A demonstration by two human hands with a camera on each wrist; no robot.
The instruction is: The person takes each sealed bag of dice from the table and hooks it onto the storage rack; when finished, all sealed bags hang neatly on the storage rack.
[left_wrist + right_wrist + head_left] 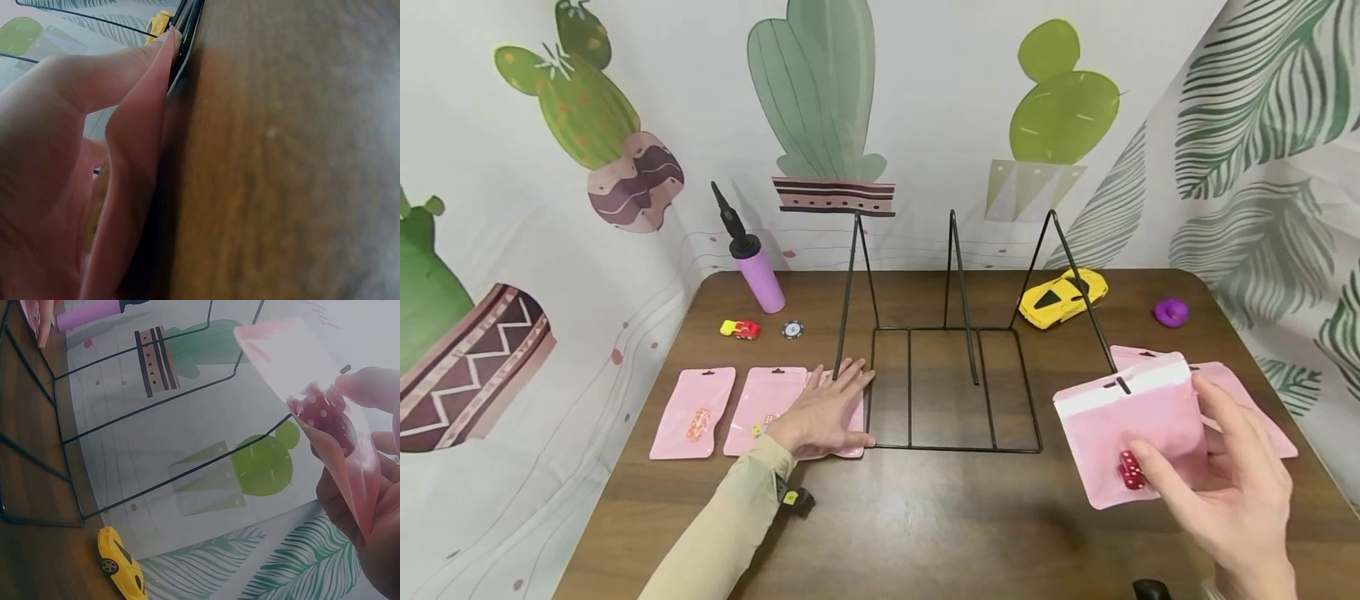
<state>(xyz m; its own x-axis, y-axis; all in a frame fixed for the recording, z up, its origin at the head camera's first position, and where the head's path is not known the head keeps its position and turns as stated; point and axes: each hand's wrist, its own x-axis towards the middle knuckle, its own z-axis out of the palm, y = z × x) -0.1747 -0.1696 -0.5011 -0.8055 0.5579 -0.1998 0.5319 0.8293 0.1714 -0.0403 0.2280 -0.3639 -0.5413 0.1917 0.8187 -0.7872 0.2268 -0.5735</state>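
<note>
A pink pouch (1165,421) is off the front right of the wire rack (965,300), its slotted top strip at the end of the rack's right prong (1082,287); the prong's tip appears to poke through the slot. It should be light and limp, probably a little slippery, and hard to break; red dice (1132,471) in the lower part likely make that end sag. The stiffer-looking strip beside the slot seems the best hold for aiming, with the dice lump as a firm spot to steady.

The right hand (1243,483) pinches the pouch from its right side, thumb in front by the dice, other fingers behind, so they are only a pouch's thickness apart. The left hand (823,412) has its fingers extended and spread over another pouch (854,417) left of the rack, reaching the base's left bar.
</note>
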